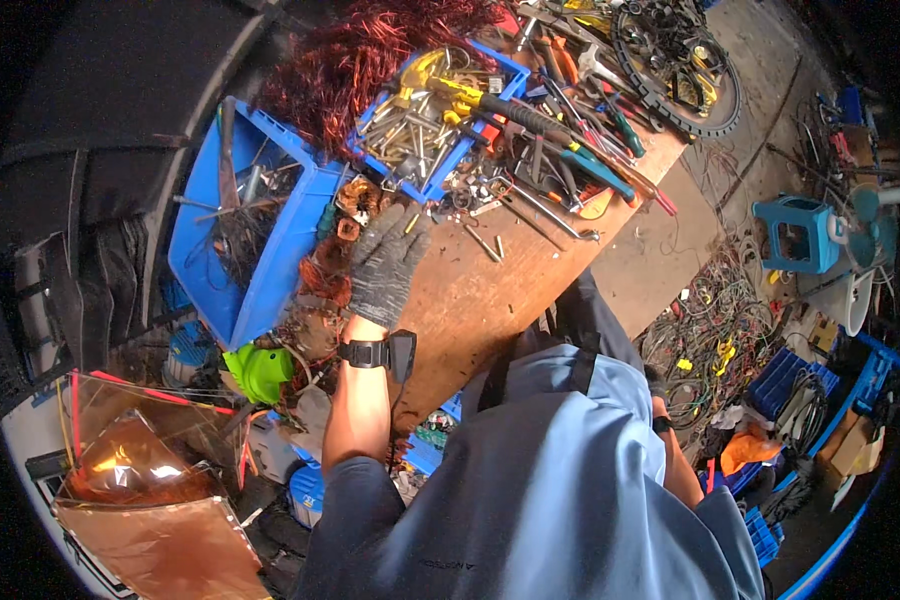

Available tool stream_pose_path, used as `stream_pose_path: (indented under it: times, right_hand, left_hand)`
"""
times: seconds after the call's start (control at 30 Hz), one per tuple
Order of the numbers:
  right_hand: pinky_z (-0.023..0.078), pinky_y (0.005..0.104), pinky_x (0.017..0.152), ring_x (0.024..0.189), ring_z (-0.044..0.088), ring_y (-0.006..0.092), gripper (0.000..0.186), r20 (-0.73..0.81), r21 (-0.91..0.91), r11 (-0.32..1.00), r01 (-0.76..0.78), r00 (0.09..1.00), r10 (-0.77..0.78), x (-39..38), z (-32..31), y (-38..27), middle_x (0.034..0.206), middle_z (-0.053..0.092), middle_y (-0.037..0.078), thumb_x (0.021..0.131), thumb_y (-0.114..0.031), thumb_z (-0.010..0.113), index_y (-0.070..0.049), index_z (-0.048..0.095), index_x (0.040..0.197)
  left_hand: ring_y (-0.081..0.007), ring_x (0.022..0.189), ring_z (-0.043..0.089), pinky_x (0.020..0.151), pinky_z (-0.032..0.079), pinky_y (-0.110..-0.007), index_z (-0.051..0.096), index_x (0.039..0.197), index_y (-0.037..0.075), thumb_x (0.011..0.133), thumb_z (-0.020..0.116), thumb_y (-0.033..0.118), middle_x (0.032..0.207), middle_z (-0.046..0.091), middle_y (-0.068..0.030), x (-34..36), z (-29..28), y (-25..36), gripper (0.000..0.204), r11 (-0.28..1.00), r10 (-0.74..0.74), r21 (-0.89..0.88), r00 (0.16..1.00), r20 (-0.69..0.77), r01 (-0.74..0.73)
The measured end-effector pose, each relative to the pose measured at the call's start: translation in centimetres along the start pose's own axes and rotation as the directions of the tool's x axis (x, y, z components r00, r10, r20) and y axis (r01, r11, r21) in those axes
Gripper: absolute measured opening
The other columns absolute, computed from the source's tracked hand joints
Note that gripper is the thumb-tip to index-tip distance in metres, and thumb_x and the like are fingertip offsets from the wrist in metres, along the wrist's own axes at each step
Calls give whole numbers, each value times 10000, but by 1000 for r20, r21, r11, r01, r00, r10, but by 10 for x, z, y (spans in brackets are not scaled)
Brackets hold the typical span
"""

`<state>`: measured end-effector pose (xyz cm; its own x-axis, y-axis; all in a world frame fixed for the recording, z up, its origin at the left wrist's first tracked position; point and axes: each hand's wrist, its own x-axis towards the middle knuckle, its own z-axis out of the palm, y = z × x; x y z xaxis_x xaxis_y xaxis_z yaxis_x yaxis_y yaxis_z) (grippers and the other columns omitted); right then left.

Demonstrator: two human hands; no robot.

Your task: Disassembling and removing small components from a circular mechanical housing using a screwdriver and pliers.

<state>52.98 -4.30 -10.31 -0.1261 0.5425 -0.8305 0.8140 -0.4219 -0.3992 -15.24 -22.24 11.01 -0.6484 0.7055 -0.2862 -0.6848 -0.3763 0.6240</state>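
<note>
My left hand [388, 262], in a grey glove, is over the left side of the wooden bench, with a small brass pin [411, 223] pinched at its fingertips. Just beyond it is a blue tray [448, 172] full of brass pins and fittings. A hammer [490, 103] with a yellow and black handle lies across that tray. Two short brass pins [482, 243] rest on the bare wood right of the hand. My right hand [655, 382], in a dark glove, hangs low at my right side. Its fingers are hidden by my blue shirt.
A large blue bin [260, 235] of metal scrap stands left of the bench [470, 310]. Reddish copper wire [345, 65] is heaped behind. Screwdrivers, pliers and a spanner [550, 212] crowd the far right, beside a black tyre [718, 125]. Tangled cables [705, 335] cover the floor at right.
</note>
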Motion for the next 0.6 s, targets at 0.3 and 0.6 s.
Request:
stream_pose_path:
  times: [0.3, 0.6]
  right_hand:
    - [532, 348, 865, 936, 687, 214, 206, -2, -4, 1000, 7, 1000, -7, -2, 1, 0, 1066, 746, 106, 946, -178, 678, -37, 731, 1086]
    - [532, 349, 863, 934, 687, 214, 201, -13, 12, 999, 52, 999, -52, 3, 3, -6, 1064, 747, 106, 950, -181, 674, -39, 733, 1079]
  left_hand:
    - [-259, 1152, 650, 970, 575, -363, 589, 1269, 0, 937, 608, -63, 1255, 654, -136, -9, 20, -9, 338, 973, 28, 231, 982, -186, 16]
    - [-226, 1010, 681, 922, 588, -340, 680, 1104, 16, 925, 645, -39, 1154, 683, -96, -9, 14, -24, 190, 944, 67, 330, 972, -227, 11]
